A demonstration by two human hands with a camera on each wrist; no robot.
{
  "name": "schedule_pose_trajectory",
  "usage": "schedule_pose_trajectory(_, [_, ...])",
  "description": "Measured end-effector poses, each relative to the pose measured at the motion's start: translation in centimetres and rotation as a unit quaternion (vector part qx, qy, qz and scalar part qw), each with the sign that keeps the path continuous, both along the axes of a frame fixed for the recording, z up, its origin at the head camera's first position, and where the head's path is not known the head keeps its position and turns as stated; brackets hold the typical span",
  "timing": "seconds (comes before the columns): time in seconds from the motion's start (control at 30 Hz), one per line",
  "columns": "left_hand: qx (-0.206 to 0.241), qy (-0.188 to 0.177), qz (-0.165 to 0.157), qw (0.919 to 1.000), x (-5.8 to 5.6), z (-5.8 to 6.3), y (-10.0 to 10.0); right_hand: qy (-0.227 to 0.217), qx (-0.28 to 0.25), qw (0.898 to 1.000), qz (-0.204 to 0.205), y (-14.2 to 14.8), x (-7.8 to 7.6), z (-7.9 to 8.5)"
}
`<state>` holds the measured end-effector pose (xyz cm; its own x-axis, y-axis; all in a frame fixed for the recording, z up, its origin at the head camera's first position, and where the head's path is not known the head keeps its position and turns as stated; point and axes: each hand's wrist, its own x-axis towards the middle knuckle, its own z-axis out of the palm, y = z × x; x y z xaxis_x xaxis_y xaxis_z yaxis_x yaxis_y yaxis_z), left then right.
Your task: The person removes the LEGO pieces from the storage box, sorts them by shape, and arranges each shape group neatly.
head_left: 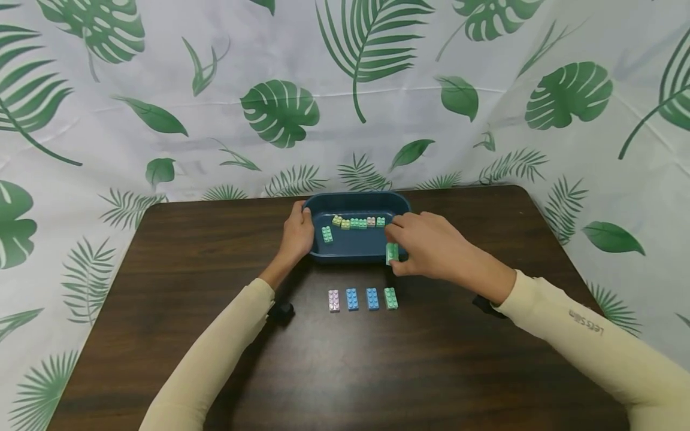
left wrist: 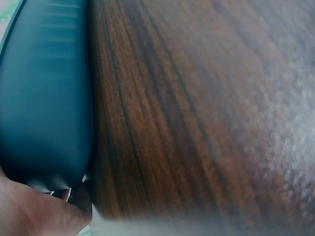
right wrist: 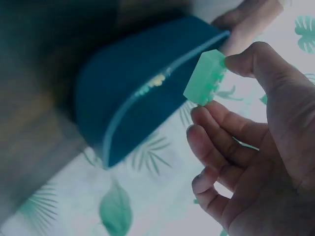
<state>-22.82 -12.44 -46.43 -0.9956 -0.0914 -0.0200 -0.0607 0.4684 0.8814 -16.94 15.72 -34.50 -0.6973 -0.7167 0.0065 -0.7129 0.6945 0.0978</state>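
A dark blue tray (head_left: 356, 258) stands near the table's far edge. My left hand (head_left: 297, 232) grips its left end, thumb at the rim and fingers along the outer wall; the left wrist view shows the tray's side (left wrist: 44, 108) close up. Between thumb and fingertips, my right hand (head_left: 431, 246) pinches a green toy building brick (right wrist: 203, 78), held up over the tray's near right corner. Inside the tray lie a green eight-stud brick (head_left: 327, 234) and a line of smaller bricks, among them yellow ones (head_left: 345, 224), a green one (head_left: 358, 224) and a pale pink one (head_left: 371, 221).
In front of the tray, a row of bricks lies on the dark wooden table (head_left: 215, 257): a lilac one (head_left: 334, 301), two blue ones (head_left: 352, 299) and a green one (head_left: 390, 298). A leaf-patterned cloth (head_left: 215, 143) hangs behind the table.
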Motion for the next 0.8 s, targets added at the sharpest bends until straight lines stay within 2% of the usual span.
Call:
schedule_pose_trajectory(0.13, [0.0, -0.001, -0.002, 1.0, 0.0, 0.0, 0.0, -0.004, -0.011, 1.0, 0.002, 1.4, 1.7, -1.3])
schedule_pose_trajectory(0.3, [0.004, -0.006, -0.003, 1.0, 0.0, -0.1, 0.0, -0.026, -0.018, 1.0, 0.003, 2.6, 3.1, -3.2])
schedule_pose_trajectory(0.57, [0.001, -0.015, 0.002, 0.9999, 0.0, 0.0, 0.1, -0.051, -0.013, 0.999, 0.005, 3.9, 3.9, -5.8])
schedule_pose_trajectory(0.8, [0.006, -0.017, -0.003, 0.9998, 0.0, -0.1, 0.1, -0.073, -0.017, 0.997, -0.017, 4.3, 3.9, -7.8])
